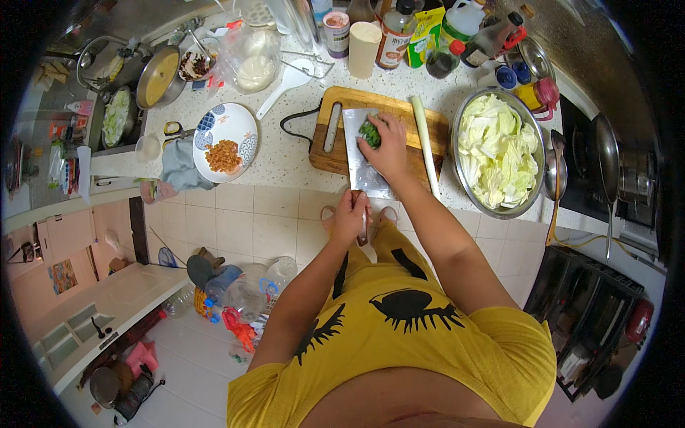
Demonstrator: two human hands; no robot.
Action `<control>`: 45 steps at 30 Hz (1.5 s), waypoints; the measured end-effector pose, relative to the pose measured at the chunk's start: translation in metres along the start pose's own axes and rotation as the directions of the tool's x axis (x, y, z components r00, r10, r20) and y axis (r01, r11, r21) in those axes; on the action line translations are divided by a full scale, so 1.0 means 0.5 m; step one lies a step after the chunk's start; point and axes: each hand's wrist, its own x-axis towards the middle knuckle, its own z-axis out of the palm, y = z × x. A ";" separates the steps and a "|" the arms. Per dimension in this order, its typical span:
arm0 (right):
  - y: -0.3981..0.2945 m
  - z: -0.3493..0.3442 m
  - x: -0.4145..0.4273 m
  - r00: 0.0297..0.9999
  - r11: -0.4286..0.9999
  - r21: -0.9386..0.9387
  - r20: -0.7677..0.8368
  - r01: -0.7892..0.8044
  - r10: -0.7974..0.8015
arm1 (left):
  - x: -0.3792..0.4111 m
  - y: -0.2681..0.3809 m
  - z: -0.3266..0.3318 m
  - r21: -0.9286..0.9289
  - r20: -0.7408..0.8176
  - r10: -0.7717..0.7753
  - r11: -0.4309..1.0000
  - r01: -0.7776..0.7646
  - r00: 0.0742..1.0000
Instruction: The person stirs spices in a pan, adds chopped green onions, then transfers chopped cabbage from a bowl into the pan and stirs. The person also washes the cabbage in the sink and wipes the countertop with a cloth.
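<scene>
My left hand (350, 215) grips the wooden handle of a cleaver (369, 179). Its broad blade lies flat over the left part of a wooden cutting board (436, 120), with the handle jutting past the counter's front edge. On the blade sits a small heap of chopped greens (369, 135). My right hand (390, 147) cups that heap from the right, thumb and fingers around it; the palm side is hidden. A pale leek or scallion stalk (425, 144) lies across the board's right side, its lower end reaching past the board's near edge.
A steel bowl of torn cabbage (497, 150) stands at right, near the stove (580, 155). At left is a plate (200, 155) with chopped orange-brown food. Behind the board are a white rice paddle (289, 83), a cylindrical container (364, 51) and several bottles. Scissors (174, 131) lie farther left.
</scene>
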 end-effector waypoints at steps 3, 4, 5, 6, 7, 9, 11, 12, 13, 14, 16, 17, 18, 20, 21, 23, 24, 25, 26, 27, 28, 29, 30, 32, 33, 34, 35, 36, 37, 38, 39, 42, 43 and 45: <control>0.000 0.015 -0.006 0.999 0.999 0.034 -0.044 -0.012 0.013 | -0.005 0.002 0.029 -0.004 -0.023 -0.033 0.999 0.033 0.999; 0.000 0.016 -0.007 0.998 0.998 0.055 -0.054 -0.022 0.025 | -0.003 -0.004 0.035 -0.048 -0.034 -0.033 0.998 0.031 0.999; 0.004 0.012 -0.007 0.997 0.997 0.076 -0.063 -0.033 0.038 | -0.003 -0.006 0.043 -0.038 -0.038 -0.038 0.999 0.037 0.999; 0.003 0.013 -0.007 0.996 0.994 0.104 -0.071 -0.044 0.051 | -0.008 0.003 0.049 -0.025 -0.047 -0.043 0.999 0.042 0.998; 0.002 0.012 -0.006 0.996 0.991 0.121 -0.072 -0.051 0.060 | -0.011 0.007 0.052 -0.012 -0.057 -0.048 0.999 0.047 0.997; 0.002 0.006 -0.006 0.994 0.987 0.146 -0.077 -0.067 0.079 | -0.010 -0.002 0.048 -0.017 -0.040 -0.025 1.000 0.024 0.999; -0.006 0.007 -0.007 0.994 0.991 0.120 -0.089 -0.056 0.066 | -0.009 -0.012 0.043 -0.020 -0.029 -0.028 0.999 0.027 0.999; -0.011 0.004 -0.004 0.993 0.992 0.117 -0.099 -0.048 0.059 | -0.012 -0.006 0.047 -0.001 -0.029 -0.018 1.000 0.018 0.999; -0.015 0.001 -0.004 0.993 0.993 0.114 -0.110 -0.040 0.053 | -0.017 0.001 0.046 0.018 -0.028 -0.009 1.000 0.009 1.000; -0.019 -0.001 -0.007 0.992 0.992 0.122 -0.110 -0.042 0.055 | -0.023 0.008 0.048 0.037 -0.026 0.001 0.999 0.000 1.000; -0.034 -0.007 -0.002 0.992 0.989 0.145 -0.118 -0.033 0.050 | -0.031 0.022 0.054 0.051 -0.023 0.020 0.999 -0.018 1.000; -0.039 -0.017 -0.001 0.991 0.989 0.146 -0.119 -0.036 0.054 | -0.038 0.028 0.059 0.058 -0.022 0.029 0.998 -0.028 0.999; -0.048 -0.028 0.004 0.991 0.988 0.153 -0.123 -0.036 0.055 | -0.045 0.042 0.066 0.082 -0.025 0.039 0.996 -0.037 0.999; -0.063 -0.046 0.006 0.990 0.985 0.167 -0.124 -0.047 0.068 | -0.063 0.068 0.082 0.128 -0.032 0.060 0.990 -0.056 0.998; -0.065 -0.058 0.009 0.988 0.984 0.170 -0.129 -0.059 0.081 | -0.066 0.074 0.090 0.127 -0.039 0.069 0.990 -0.064 0.997; -0.076 -0.082 0.012 0.983 0.979 0.186 -0.146 -0.079 0.107 | -0.077 0.083 0.105 0.123 -0.052 0.087 0.989 -0.080 0.995; -0.081 -0.095 0.015 0.979 0.977 0.196 -0.164 -0.087 0.120 | -0.084 0.095 0.118 0.146 -0.058 0.097 0.985 -0.088 0.994; -0.085 -0.107 0.020 0.974 0.974 0.206 -0.183 -0.094 0.133 | -0.094 0.109 0.131 0.168 -0.064 0.107 0.981 -0.095 0.992; -0.086 -0.116 0.023 0.970 0.980 0.186 -0.217 -0.073 0.113 | -0.106 0.124 0.143 0.190 -0.068 0.119 0.976 -0.104 0.991; -0.089 -0.131 0.028 0.965 0.982 0.176 -0.240 -0.065 0.107 | -0.114 0.135 0.154 0.199 -0.053 0.120 0.974 -0.107 0.991; -0.094 -0.148 0.030 0.959 0.984 0.166 -0.264 -0.058 0.101 | -0.124 0.146 0.164 0.210 -0.036 0.122 0.971 -0.112 0.992; -0.100 -0.166 0.033 0.952 0.987 0.154 -0.291 -0.052 0.096 | -0.132 0.154 0.172 0.222 -0.017 0.124 0.968 -0.117 0.992; -0.105 -0.191 0.037 0.948 0.981 0.191 -0.302 -0.039 0.097 | -0.133 0.157 0.183 0.268 0.002 0.161 0.951 -0.156 0.987; -0.111 -0.225 0.038 0.938 0.981 0.191 -0.335 -0.024 0.088 | -0.149 0.176 0.206 0.279 0.028 0.165 0.946 -0.166 0.986; -0.108 -0.244 0.040 0.930 0.983 0.182 -0.357 -0.026 0.090 | -0.153 0.186 0.221 0.286 0.054 0.158 0.944 -0.167 0.986; -0.104 -0.258 0.040 0.919 0.980 0.195 -0.378 -0.036 0.109 | -0.155 0.193 0.234 0.295 0.063 0.155 0.941 -0.166 0.986; -0.101 -0.271 0.042 0.909 0.978 0.206 -0.398 -0.042 0.123 | -0.155 0.198 0.244 0.300 0.070 0.153 0.939 -0.167 0.986; -0.106 -0.289 0.044 0.901 0.979 0.202 -0.416 -0.039 0.122 | -0.158 0.206 0.248 0.249 0.109 0.137 0.955 -0.161 0.985; -0.111 -0.307 0.048 0.894 0.979 0.201 -0.431 -0.036 0.122 | -0.164 0.220 0.260 0.261 0.129 0.131 0.952 -0.161 0.983; -0.100 -0.315 0.054 0.879 0.983 0.180 -0.463 -0.035 0.116 | -0.157 0.224 0.265 0.269 0.189 0.139 0.945 -0.188 0.972; -0.104 -0.337 0.053 0.867 0.981 0.185 -0.478 -0.057 0.141 | -0.150 0.231 0.271 0.276 0.243 0.145 0.938 -0.212 0.959; -0.084 -0.377 0.055 0.800 0.978 0.175 -0.568 -0.114 0.195 | -0.136 0.254 0.298 0.338 0.328 0.080 0.920 -0.196 0.941; -0.077 -0.390 0.052 0.777 0.975 0.170 -0.590 -0.143 0.217 | -0.131 0.257 0.308 0.346 0.362 0.059 0.918 -0.193 0.930; -0.059 -0.417 0.043 0.734 0.968 0.156 -0.631 -0.197 0.251 | -0.122 0.257 0.326 0.357 0.420 0.014 0.917 -0.179 0.908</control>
